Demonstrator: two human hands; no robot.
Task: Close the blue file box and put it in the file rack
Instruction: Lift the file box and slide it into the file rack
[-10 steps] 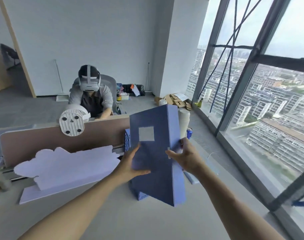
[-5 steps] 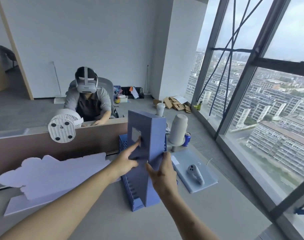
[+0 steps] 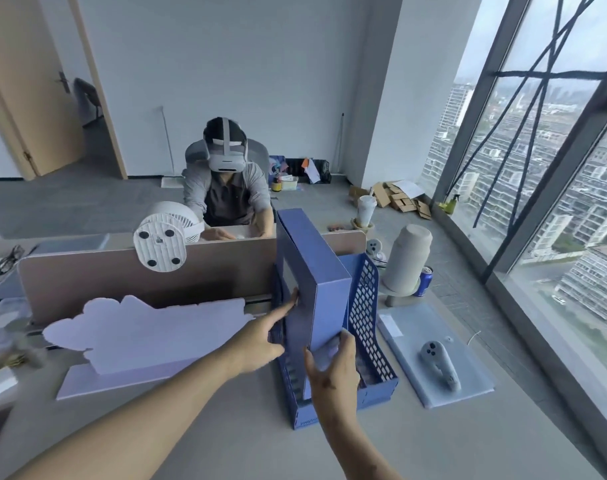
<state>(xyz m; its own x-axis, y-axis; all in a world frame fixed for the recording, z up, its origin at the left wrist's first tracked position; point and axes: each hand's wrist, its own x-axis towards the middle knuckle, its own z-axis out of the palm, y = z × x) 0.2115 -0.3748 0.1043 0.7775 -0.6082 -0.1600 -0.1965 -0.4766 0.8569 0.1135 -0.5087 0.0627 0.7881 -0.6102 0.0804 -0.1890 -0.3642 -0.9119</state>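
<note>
A: Two hands on the blue file box (image 3: 329, 306), lid shut as far as I can judge. It stands upright, spine toward the camera, inside the blue file rack (image 3: 368, 327), in a slot left of the perforated divider. Whether its bottom edge sits fully on the rack floor is hidden.

B: Grip?

A: Left hand (image 3: 260, 344): fingers laid flat along the box's left face, thumb below, pressing, not wrapped. Right hand (image 3: 333, 372): curled around the lower spine edge, thumb left, fingers on the right face, closed on the box. Judgement: left steadies it against tipping, right guides it down and back.

B: Why upright?

A: The rack's slots take files on edge; the box is tall and narrow, so it probably needs support until seated.

B: Surroundings?

A: Rack rests on the grey worktop (image 3: 246, 441), against the partition (image 3: 87, 275). White foam cutout (image 3: 146, 330) to the left, near the left wrist. To the right, a handheld controller (image 3: 439, 365) on a pale mat (image 3: 468, 389), well apart. Beyond the partition, a small white fan (image 3: 163, 240) and a seated person wearing a headset (image 3: 226, 157).
</note>
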